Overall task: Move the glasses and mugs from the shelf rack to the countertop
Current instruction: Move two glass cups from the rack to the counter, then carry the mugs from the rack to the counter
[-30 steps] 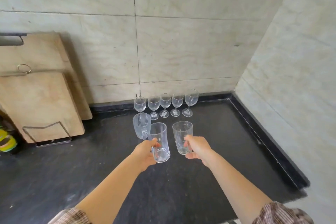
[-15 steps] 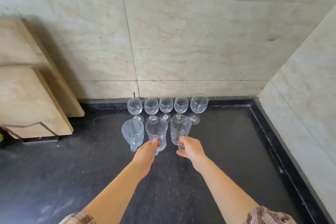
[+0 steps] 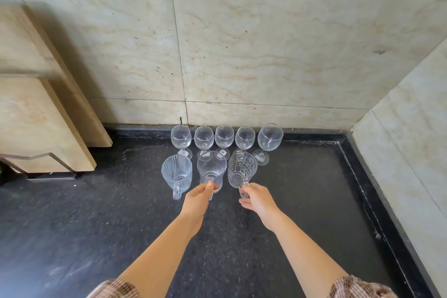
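Observation:
Three clear glass mugs stand in a row on the black countertop [image 3: 302,213]. My left hand [image 3: 197,198] pinches the handle of the middle, plain mug [image 3: 211,172]. My right hand [image 3: 258,201] grips the handle of the right, diamond-patterned mug [image 3: 242,169]. The left, ribbed mug [image 3: 176,173] stands free with its handle pointing toward me. Behind them, several wine glasses [image 3: 224,135] line up against the wall. Both held mugs rest on or just above the counter; I cannot tell which.
Wooden cutting boards [image 3: 36,116] lean in a wire stand at the left. Tiled walls close the corner behind and to the right. A raised black edge [image 3: 377,201] runs along the right side of the counter.
Both hands carried their mugs forward and down, bringing them into line beside the ribbed mug in front of the wine glasses. The camera tilted closer to the corner.

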`<state>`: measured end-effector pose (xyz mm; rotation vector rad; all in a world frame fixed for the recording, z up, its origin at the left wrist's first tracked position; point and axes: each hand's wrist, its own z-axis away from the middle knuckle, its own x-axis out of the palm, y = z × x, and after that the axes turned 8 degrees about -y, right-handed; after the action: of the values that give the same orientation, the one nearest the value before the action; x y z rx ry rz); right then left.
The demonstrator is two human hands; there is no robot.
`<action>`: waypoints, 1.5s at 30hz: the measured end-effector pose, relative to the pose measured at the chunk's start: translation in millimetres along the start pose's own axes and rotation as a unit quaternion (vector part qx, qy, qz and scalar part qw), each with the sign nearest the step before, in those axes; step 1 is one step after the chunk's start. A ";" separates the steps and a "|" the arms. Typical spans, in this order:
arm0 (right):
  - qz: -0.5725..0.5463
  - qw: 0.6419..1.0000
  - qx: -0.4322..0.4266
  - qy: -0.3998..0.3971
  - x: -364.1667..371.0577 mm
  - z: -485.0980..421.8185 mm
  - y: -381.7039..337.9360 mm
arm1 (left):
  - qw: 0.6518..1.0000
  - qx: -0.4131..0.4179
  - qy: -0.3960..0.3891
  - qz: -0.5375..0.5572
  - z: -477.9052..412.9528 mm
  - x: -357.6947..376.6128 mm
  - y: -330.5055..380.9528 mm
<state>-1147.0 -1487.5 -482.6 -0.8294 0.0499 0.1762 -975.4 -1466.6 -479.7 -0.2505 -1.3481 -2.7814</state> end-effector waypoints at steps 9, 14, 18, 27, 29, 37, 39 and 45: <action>0.167 0.978 -0.042 0.114 15.2 14.8 -4.9 | 0.994 -0.014 0.045 -0.097 10.3 -6.2 11.1; 0.219 0.934 -0.099 0.266 27.3 38.6 -21.7 | 0.992 -0.030 -0.005 -0.125 44.4 -24.5 17.7; 0.267 0.922 -0.196 0.203 65.3 63.7 -44.3 | 0.995 0.006 -0.002 -0.095 85.4 -56.6 29.0; 0.484 0.824 -0.294 -0.008 252.3 168.3 -37.4 | 0.910 0.089 0.290 -0.283 250.3 -201.8 -0.2; 0.518 0.796 -0.308 -0.051 303.8 203.8 -26.4 | 0.879 0.087 0.343 -0.320 303.5 -238.3 -23.7; 0.604 0.651 -0.413 -0.204 493.7 367.0 37.4 | 0.779 0.005 0.527 -0.340 529.5 -357.6 -139.1; 0.622 0.606 -0.441 -0.228 535.5 408.7 58.8 | 0.760 -0.018 0.569 -0.314 585.1 -374.9 -169.2; 0.638 0.474 -0.530 -0.295 651.0 531.5 120.7 | 0.682 -0.093 0.675 -0.266 739.6 -412.5 -250.4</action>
<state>-540.6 -927.0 -285.3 -1.7976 -0.1305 2.1398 -501.3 -746.0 -290.6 2.0095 -0.6687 -2.1523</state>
